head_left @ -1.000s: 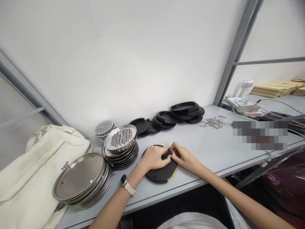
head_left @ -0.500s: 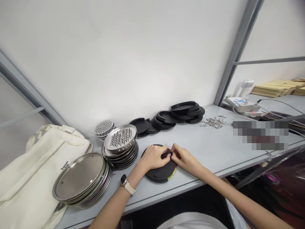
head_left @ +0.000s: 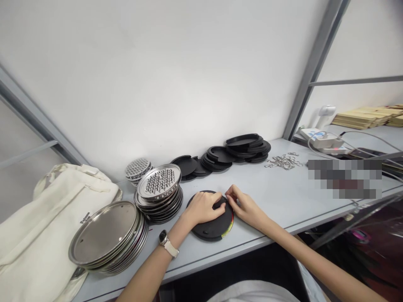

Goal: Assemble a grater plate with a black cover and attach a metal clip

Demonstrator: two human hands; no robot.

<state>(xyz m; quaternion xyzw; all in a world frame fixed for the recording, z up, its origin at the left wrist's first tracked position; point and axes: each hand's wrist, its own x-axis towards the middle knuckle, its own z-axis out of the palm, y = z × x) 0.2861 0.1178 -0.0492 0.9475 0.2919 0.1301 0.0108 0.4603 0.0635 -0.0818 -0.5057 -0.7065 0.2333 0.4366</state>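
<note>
A black round disc (head_left: 206,231) lies on the grey table near its front edge, with a yellow, green and red strip along its right rim. My left hand (head_left: 204,208) is closed on the disc, its fingers curled over the far part and its thumb stretched across the top. At the disc's upper right rim, my right hand (head_left: 244,206) is closed in a pinch. What its fingertips hold, if anything, is too small to make out. Loose metal clips (head_left: 283,161) lie in a heap farther back on the right.
Stacked black round holders (head_left: 220,154) line the wall. Left of the disc stand perforated metal discs (head_left: 161,183) and a stack of round metal plates (head_left: 103,233). A cream bag (head_left: 53,218) lies far left; cables and a white device (head_left: 317,137) are at right.
My right hand's fingertips have shifted slightly up and away from my left thumb, at the disc's rim. My left hand and the disc have stayed in place.
</note>
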